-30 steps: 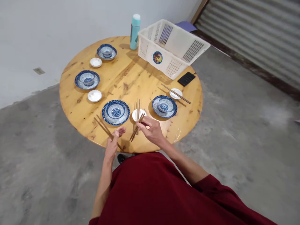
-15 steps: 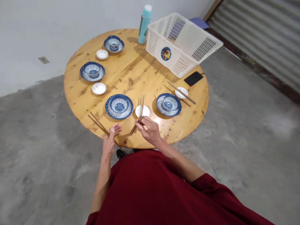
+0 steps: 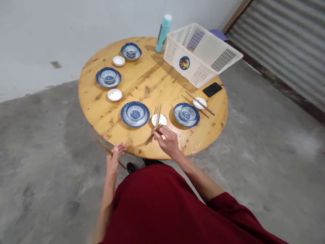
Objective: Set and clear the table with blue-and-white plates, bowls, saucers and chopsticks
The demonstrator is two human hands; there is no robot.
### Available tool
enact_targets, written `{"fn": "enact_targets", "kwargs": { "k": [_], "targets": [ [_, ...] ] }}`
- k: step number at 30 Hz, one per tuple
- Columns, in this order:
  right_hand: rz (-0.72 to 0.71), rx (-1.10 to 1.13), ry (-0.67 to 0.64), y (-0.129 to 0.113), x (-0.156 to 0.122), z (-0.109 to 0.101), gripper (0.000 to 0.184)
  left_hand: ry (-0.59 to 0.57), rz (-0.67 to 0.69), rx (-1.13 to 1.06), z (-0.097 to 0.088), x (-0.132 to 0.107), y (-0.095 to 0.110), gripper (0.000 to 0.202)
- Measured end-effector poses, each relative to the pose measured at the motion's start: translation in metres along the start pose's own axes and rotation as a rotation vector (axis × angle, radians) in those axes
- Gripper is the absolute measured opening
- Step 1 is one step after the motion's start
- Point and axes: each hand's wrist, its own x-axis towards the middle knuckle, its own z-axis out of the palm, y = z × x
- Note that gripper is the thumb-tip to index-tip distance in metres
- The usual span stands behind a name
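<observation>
We are holding a pair of chopsticks in each hand at the side of the worktop (image 3: pixel 152 78) farthest from the white basket (image 3: pixel 203 54). Our right hand (image 3: pixel 167 140) is pinching the right pair (image 3: pixel 153 134) between thumb and fingertips, its grip closed on the sticks, which are slanting low over the wood. Our left hand (image 3: pixel 114 156) is curling its grip shut around the left pair (image 3: pixel 108 150), which is blurred and hanging just off the worktop's rim, well apart from the basket.

Two pairs are already lying across small white dishes: the basket-side pair (image 3: pixel 199 103) near the basket, and the middle pair (image 3: pixel 158 113) farther from it, just beyond our right hand. The two blue settings (image 3: pixel 108 76) well apart from the basket are sitting with white dishes and no chopsticks. We are judging the laying as about half done: two of four settings have chopsticks and two are waiting.
</observation>
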Motion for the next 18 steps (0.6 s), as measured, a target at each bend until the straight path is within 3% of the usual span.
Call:
{"fn": "enact_targets", "kwargs": {
  "k": [5, 10, 15, 18],
  "targets": [
    [-0.066, -0.028, 0.063, -0.017, 0.003, 0.006, 0.022, 0.177, -0.025, 0.014, -0.060, -0.033, -0.015, 0.061],
    [-0.169, -0.013, 0.063, -0.033, 0.012, 0.030, 0.022, 0.425, -0.071, -0.010, -0.120, -0.081, -0.025, 0.064],
    [-0.238, 0.063, 0.031, -0.050, 0.021, 0.058, 0.018, 0.629, -0.133, -0.078, -0.156, -0.129, -0.038, 0.060],
    [-0.234, 0.141, 0.016, -0.062, 0.024, 0.074, 0.018, 0.689, -0.163, -0.109, -0.167, -0.141, -0.044, 0.058]
  ]
}}
